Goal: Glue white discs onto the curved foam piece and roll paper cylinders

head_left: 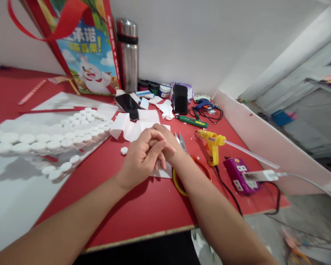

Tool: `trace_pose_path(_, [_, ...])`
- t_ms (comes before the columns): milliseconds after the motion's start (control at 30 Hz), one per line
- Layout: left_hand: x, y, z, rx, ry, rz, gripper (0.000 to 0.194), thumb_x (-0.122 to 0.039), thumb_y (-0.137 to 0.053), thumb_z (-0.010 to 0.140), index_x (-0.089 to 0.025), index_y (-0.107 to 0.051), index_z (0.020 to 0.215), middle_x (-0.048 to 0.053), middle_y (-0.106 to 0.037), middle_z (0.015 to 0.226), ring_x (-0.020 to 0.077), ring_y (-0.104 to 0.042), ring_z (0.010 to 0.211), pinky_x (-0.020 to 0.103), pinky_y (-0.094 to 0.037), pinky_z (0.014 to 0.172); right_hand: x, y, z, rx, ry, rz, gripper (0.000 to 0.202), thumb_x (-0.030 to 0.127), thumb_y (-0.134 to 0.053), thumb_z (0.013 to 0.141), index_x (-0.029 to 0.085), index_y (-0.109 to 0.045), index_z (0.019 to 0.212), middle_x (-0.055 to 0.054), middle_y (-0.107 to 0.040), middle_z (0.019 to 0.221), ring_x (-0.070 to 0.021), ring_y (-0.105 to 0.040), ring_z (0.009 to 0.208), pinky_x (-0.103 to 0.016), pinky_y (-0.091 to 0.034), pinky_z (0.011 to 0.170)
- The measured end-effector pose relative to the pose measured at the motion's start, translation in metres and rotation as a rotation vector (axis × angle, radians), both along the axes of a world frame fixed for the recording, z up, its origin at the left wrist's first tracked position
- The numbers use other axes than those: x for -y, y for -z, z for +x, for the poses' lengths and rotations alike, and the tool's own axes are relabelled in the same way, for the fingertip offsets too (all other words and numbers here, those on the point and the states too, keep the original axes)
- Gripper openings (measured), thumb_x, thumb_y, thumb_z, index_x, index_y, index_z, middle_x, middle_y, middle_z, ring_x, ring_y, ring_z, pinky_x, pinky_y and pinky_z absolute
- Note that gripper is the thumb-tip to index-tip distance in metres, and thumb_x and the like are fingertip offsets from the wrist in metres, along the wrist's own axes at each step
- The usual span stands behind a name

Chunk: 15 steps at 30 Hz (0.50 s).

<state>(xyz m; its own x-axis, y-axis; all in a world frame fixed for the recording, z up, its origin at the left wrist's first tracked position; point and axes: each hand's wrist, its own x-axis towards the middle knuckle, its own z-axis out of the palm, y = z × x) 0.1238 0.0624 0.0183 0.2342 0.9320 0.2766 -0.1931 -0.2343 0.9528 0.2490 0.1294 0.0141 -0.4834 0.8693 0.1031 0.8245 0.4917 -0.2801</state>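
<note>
My left hand (pixel 142 156) and my right hand (pixel 167 139) are clasped together above the red table, fingers folded over each other. Between the palms nothing can be made out. White paper sheets (pixel 128 128) lie beneath and behind the hands. Scissors (pixel 181 140) with yellow-orange handles rest partly under my right forearm. Just left of my left hand sits a single white round piece (pixel 124 151). Farther left, rows of white round pieces (pixel 44 138) are joined in long curved strips over a white board (pixel 24 198).
On the right are a yellow glue gun (pixel 213 141) with a clear glue stick, a purple power strip (pixel 238 175) and cords. A green tool (pixel 193 120), black phone (pixel 128 105), steel flask (pixel 128 55) and printed bag (pixel 92 55) stand or lie toward the wall.
</note>
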Motion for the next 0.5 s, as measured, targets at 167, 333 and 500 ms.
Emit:
trace_pose_path(167, [0.003, 0.005, 0.001, -0.216, 0.052, 0.105, 0.020, -0.037, -0.062, 0.098, -0.021, -0.057, 0.088, 0.000, -0.072, 0.071, 0.0102, -0.060, 0.048, 0.023, -0.046, 0.051, 0.002, -0.011, -0.003, 0.098, 0.154, -0.072, 0.018, 0.018, -0.049, 0.097, 0.016, -0.066, 0.102, -0.013, -0.070, 0.106, -0.0219, -0.062, 0.077, -0.032, -0.038, 0.061])
trace_pose_path(333, [-0.002, 0.013, 0.004, -0.519, 0.121, 0.403, 0.018, -0.018, -0.051, 0.100, -0.022, -0.068, 0.103, 0.003, -0.076, 0.088, 0.0166, -0.071, 0.077, 0.028, -0.053, 0.072, 0.000, -0.016, 0.024, -0.141, 0.454, 0.181, 0.009, 0.021, -0.054, 0.093, 0.017, -0.063, 0.092, -0.010, -0.070, 0.088, -0.0229, -0.062, 0.076, -0.034, -0.043, 0.070])
trace_pose_path(500, [-0.014, 0.008, -0.002, -0.693, 0.034, 0.535, 0.026, -0.010, -0.052, 0.095, -0.015, -0.066, 0.117, 0.015, -0.068, 0.127, 0.0271, -0.063, 0.119, 0.041, -0.050, 0.102, -0.001, -0.023, 0.047, -0.506, 0.594, 0.602, 0.006, 0.023, -0.055, 0.092, 0.022, -0.054, 0.086, -0.006, -0.067, 0.088, -0.0185, -0.060, 0.071, -0.036, -0.047, 0.074])
